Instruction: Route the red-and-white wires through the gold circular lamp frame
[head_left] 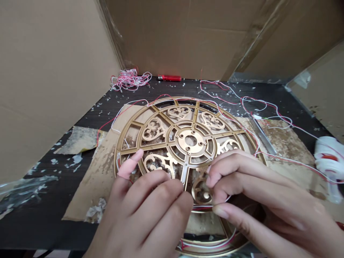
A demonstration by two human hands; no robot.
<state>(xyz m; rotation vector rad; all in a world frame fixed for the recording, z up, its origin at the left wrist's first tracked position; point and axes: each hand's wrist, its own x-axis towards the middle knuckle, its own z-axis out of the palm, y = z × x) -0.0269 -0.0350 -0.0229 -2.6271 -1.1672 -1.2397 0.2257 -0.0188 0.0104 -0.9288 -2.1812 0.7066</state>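
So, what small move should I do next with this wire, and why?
Probably press the thin white wire against the rim of the gold fretwork frame with your left hand. Your right hand appears to pinch that wire, and loose red and white wires loop beside the rim.

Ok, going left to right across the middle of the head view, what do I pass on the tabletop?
Torn cardboard scrap, gold fretwork wheel, metal strip, white-and-red wire reel.
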